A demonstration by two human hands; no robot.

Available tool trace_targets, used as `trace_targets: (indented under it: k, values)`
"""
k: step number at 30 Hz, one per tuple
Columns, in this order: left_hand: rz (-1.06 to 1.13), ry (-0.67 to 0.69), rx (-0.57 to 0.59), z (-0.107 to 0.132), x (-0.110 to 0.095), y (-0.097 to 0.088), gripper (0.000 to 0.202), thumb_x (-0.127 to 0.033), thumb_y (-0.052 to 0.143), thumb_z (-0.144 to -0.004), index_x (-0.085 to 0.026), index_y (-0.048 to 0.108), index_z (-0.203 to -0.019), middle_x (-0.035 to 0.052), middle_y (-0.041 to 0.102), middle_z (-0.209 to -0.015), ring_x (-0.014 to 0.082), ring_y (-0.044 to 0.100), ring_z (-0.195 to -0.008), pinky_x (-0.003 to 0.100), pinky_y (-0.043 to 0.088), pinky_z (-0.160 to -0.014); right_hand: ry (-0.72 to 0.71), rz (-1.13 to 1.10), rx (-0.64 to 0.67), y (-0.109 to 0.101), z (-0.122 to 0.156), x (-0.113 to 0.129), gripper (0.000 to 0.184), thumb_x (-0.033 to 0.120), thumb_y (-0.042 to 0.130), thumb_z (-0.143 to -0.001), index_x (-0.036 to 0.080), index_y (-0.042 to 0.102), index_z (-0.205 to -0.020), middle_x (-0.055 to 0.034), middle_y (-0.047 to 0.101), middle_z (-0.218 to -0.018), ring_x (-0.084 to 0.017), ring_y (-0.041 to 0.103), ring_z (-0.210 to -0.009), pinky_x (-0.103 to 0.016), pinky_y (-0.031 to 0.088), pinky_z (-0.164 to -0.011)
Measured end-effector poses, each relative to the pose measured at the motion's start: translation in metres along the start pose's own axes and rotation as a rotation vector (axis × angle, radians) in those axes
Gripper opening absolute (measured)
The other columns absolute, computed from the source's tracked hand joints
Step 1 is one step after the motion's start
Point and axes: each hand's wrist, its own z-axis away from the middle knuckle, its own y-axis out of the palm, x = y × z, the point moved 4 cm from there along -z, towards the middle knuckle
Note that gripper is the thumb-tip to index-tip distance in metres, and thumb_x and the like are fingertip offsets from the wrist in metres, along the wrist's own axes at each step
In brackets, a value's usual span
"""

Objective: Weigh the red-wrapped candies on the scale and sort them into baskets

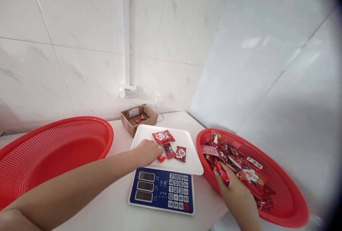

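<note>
My left hand is over the white weighing tray of a digital scale, its fingers pinched together at a small red snack packet. Beside it on the tray lie a larger red packet, a dark red packet and a maroon packet with white lettering. My right hand reaches into the red basket on the right, thumb and fingers closed round a narrow red packet. Several red and brown packets lie heaped in that basket.
Below the tray is the scale's blue keypad panel. Another red basket stands at the left. Behind the scale, a cardboard box holds a few packets, near a clear bottle and a wall socket. Tiled walls border the table.
</note>
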Motion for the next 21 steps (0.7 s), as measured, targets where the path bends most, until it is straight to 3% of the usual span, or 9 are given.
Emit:
trace_targets:
  k: [5,9,11,14,16,18,20,21]
  values:
    - [-0.045,-0.089,-0.071,0.022,0.021,-0.019,0.014,-0.024,0.057,-0.087,-0.016,0.062,-0.098,0.0039,0.066,-0.091,0.0184,0.064,-0.084,0.036,0.052,-0.074,-0.019,-0.001,-0.024,-0.003,0.001,0.001,0.054,0.049,0.034,-0.086,0.02,0.058,-0.124,-0.0096,0.066,-0.119,-0.029,0.068,-0.092,-0.039,0.057,-0.072]
    - [-0.111,-0.326,-0.22,0.08,0.073,-0.041,0.024,-0.006,0.043,-0.083,-0.019,0.062,-0.089,-0.0003,0.062,-0.074,0.0206,0.065,-0.076,0.028,0.047,-0.063,-0.034,0.009,-0.06,-0.003,0.002,0.002,0.053,0.049,0.034,-0.085,0.021,0.059,-0.123,-0.01,0.067,-0.117,-0.03,0.069,-0.09,-0.039,0.057,-0.07]
    - [-0.151,-0.438,-0.27,0.113,0.101,-0.044,0.026,-0.006,0.038,-0.082,-0.02,0.06,-0.08,-0.0036,0.056,-0.065,0.0182,0.062,-0.07,0.025,0.045,-0.06,-0.032,0.019,-0.055,-0.001,0.002,0.001,0.053,0.049,0.034,-0.086,0.022,0.059,-0.124,-0.0093,0.067,-0.118,-0.029,0.069,-0.09,-0.038,0.056,-0.069]
    - [-0.148,-0.519,-0.243,0.146,0.129,-0.038,0.022,-0.01,0.044,-0.077,-0.02,0.056,-0.062,-0.0061,0.045,-0.05,0.0152,0.058,-0.053,0.022,0.044,-0.054,-0.011,0.025,-0.029,0.002,0.001,-0.002,0.054,0.051,0.033,-0.086,0.023,0.058,-0.125,-0.0084,0.066,-0.118,-0.03,0.069,-0.088,-0.038,0.056,-0.068]
    - [-0.107,-0.507,-0.225,0.15,0.132,-0.033,0.021,-0.013,0.044,-0.077,-0.019,0.062,-0.071,-0.0037,0.054,-0.057,0.0185,0.062,-0.059,0.025,0.047,-0.056,-0.005,0.02,-0.019,0.003,0.0,-0.003,0.054,0.051,0.034,-0.086,0.023,0.058,-0.125,-0.0088,0.065,-0.12,-0.03,0.069,-0.09,-0.039,0.056,-0.07]
    - [-0.04,-0.44,-0.226,0.138,0.122,-0.031,0.03,-0.017,0.041,-0.081,-0.019,0.065,-0.098,0.0027,0.068,-0.084,0.0246,0.066,-0.083,0.032,0.051,-0.065,-0.001,0.006,-0.002,0.003,0.0,-0.002,0.056,0.051,0.034,-0.085,0.022,0.057,-0.126,-0.0096,0.064,-0.123,-0.031,0.068,-0.093,-0.041,0.056,-0.072]
    - [0.043,-0.33,-0.225,0.112,0.1,-0.03,0.04,-0.021,0.041,-0.086,-0.022,0.055,-0.123,0.008,0.065,-0.116,0.0282,0.06,-0.108,0.039,0.051,-0.08,0.019,0.0,0.025,0.001,0.0,-0.001,0.057,0.051,0.033,-0.085,0.021,0.056,-0.128,-0.0104,0.064,-0.122,-0.031,0.067,-0.094,-0.043,0.055,-0.074]
    - [0.088,-0.255,-0.203,0.095,0.086,-0.029,0.043,-0.023,0.047,-0.084,-0.024,0.052,-0.127,0.009,0.061,-0.125,0.0281,0.057,-0.114,0.04,0.05,-0.085,0.031,0.0,0.036,0.0,0.0,0.0,0.057,0.052,0.033,-0.086,0.021,0.056,-0.128,-0.0106,0.064,-0.121,-0.032,0.068,-0.093,-0.044,0.055,-0.074]
